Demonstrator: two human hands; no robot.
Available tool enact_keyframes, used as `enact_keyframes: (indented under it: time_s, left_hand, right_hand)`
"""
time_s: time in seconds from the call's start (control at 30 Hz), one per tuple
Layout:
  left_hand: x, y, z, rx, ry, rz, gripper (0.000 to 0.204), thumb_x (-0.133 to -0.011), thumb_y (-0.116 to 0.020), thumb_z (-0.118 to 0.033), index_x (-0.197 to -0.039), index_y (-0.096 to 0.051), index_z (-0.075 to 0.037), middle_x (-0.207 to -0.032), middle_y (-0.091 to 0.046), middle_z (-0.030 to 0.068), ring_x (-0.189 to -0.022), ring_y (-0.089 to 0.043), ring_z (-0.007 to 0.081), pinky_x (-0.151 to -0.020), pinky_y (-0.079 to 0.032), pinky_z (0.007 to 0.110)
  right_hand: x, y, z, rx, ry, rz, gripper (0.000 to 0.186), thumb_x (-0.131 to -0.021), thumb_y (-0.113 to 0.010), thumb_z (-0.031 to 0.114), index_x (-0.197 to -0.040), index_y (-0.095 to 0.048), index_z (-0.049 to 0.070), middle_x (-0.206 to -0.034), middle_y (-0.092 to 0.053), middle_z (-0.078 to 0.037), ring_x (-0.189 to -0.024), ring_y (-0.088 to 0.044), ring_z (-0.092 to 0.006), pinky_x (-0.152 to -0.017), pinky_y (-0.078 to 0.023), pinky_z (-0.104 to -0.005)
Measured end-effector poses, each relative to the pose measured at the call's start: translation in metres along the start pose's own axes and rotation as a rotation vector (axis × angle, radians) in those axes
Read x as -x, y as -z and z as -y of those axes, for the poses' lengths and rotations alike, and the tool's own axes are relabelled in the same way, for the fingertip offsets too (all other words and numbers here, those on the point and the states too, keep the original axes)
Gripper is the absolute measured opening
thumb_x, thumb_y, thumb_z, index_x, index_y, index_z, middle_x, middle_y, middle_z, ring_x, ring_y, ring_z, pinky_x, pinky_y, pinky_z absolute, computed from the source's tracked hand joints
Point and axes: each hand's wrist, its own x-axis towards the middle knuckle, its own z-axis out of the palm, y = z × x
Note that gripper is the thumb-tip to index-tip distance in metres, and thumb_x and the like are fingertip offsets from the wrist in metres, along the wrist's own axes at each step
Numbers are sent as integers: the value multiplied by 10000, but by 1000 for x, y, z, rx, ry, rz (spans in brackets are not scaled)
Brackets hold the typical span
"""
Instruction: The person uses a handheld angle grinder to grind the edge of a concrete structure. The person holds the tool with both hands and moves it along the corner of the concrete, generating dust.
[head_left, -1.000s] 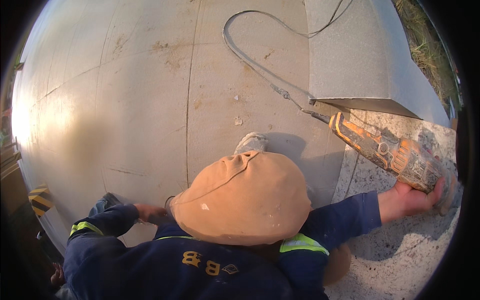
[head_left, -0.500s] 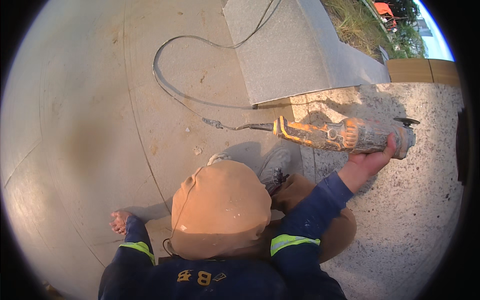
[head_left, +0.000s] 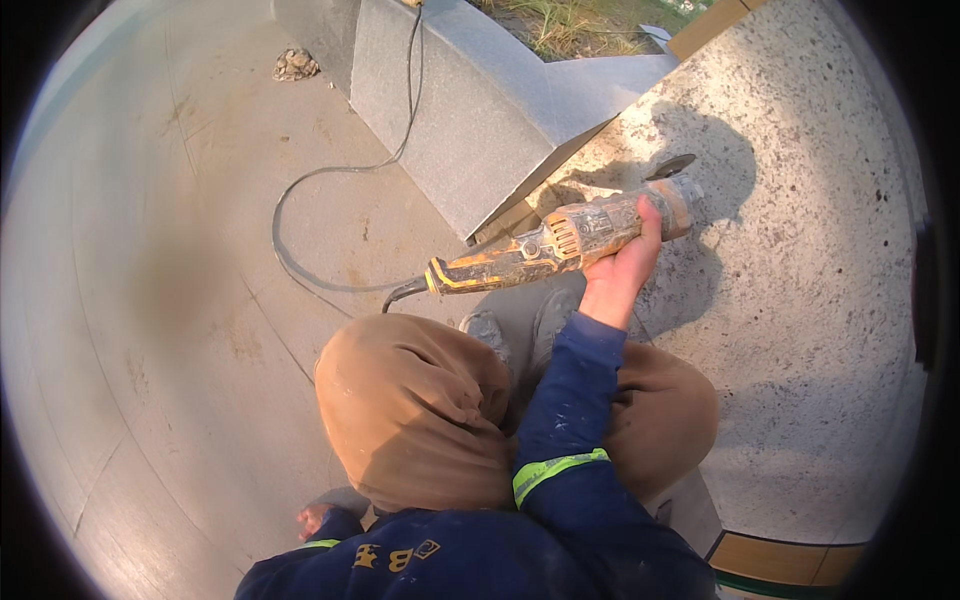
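Note:
My right hand [head_left: 625, 262] is wrapped round the front body of a dusty orange-and-black angle grinder [head_left: 545, 250]. I hold it out over the speckled stone surface, its rear handle pointing left. A dark thin disc [head_left: 671, 167] shows at the tool's head, apart from the stone. From the rear handle, a black power cord [head_left: 405, 291] runs down behind my knee. My left hand [head_left: 312, 520] is low at my left side, near the paving; the sleeve and my body cover most of it, so its fingers cannot be made out.
Smooth grey paving [head_left: 200, 330] with thin joint lines spreads to my left. A grey stone block [head_left: 450, 120] stands ahead, with the cord [head_left: 408, 130] over it and grass [head_left: 570, 25] behind. A small rubble heap [head_left: 296, 65] lies far left. Speckled stone [head_left: 800, 300] fills the right.
My view has turned, and the grinder now tilts upward to the right, nearer my body's middle. My left hand has drawn in toward my side. The right hand keeps its grip.

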Motion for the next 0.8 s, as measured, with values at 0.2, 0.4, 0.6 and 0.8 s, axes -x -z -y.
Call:
enact_keyframes:
  time_s: [0.2, 0.4, 0.6, 0.8]
  left_hand:
    - [-17, -293, -285, 2048, 1040, 1038, 415, -989, -471, -330, -1297, -566, -69, -1326, -569, 87, -1225, -524, 295, -947, -479, 514]
    - [-102, -401, -217, 2492, 1345, 971, 369, -990, -500, -291, -1268, -601, -70, -1288, -612, 62, -1177, -570, 276, -909, -519, 508]
    - [-56, -378, -232, 2266, 1370, 411, 354, -979, -519, -293, -1224, -637, -66, -1246, -636, 62, -1129, -599, 272, -886, -533, 499]
    - [-37, -364, -251, 2260, 1371, 415, 332, -975, -527, -288, -1208, -652, -87, -1241, -639, 57, -1137, -592, 267, -907, -514, 507]
  right_hand:
    - [-16, 4, -21, -141, -28, -7, 361, -870, -643, 202, -1168, -528, 33, -1040, -626, -132, -922, -651, -305, -797, -560, -473]
    - [-27, 3, -67, -269, -186, 32, 357, -868, -647, 205, -1157, -532, 32, -1023, -623, -125, -902, -646, -302, -787, -553, -473]
    - [-32, 46, -75, -245, -208, -61, 382, -855, -661, 215, -1171, -534, 42, -1030, -608, -107, -919, -632, -292, -792, -546, -473]
    - [-28, 45, -67, -300, -191, -73, 376, -860, -650, 248, -1149, -531, 39, -1011, -610, -118, -904, -632, -305, -782, -548, -477]
